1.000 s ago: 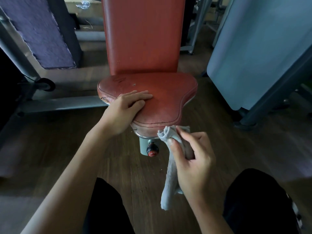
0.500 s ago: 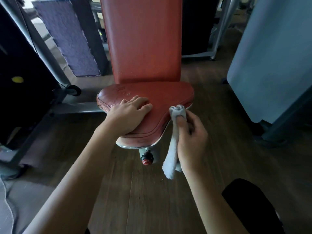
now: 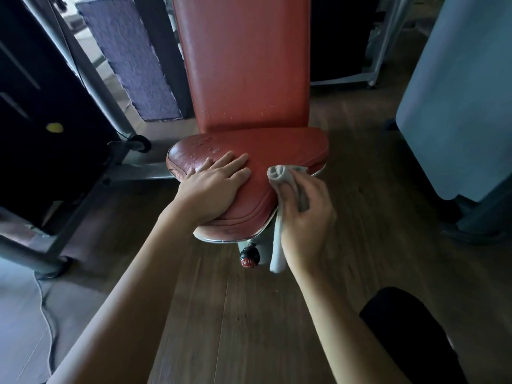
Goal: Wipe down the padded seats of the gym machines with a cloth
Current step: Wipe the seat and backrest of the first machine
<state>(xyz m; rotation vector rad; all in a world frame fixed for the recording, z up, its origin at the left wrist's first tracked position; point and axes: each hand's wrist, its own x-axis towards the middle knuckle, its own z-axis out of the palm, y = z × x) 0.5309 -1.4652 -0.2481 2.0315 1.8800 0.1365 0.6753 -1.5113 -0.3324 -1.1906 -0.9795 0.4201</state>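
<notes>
Dark wooden flooring point(image 3: 235, 322) is spread beneath a gym machine, whose red padded seat point(image 3: 282, 145) and upright red backrest point(image 3: 243, 65) are viewed from above. The left hand point(image 3: 210, 189) is laid flat on the seat's near left part, its fingers point(image 3: 235, 163) straight, slightly spread and holding nothing. The right hand point(image 3: 304, 217) is curled around a grey cloth point(image 3: 281, 171). A bunched end is pushed out past its fingertips and appears to be set against the seat's right front edge, just right of the left fingers. The loose tail is hung below the palm, near a knob point(image 3: 249, 257) under the seat. Pale specks are seen on the pad beyond the left fingers, so the wiping of this seat is judged barely begun. Most of the pad is judged left to do.
</notes>
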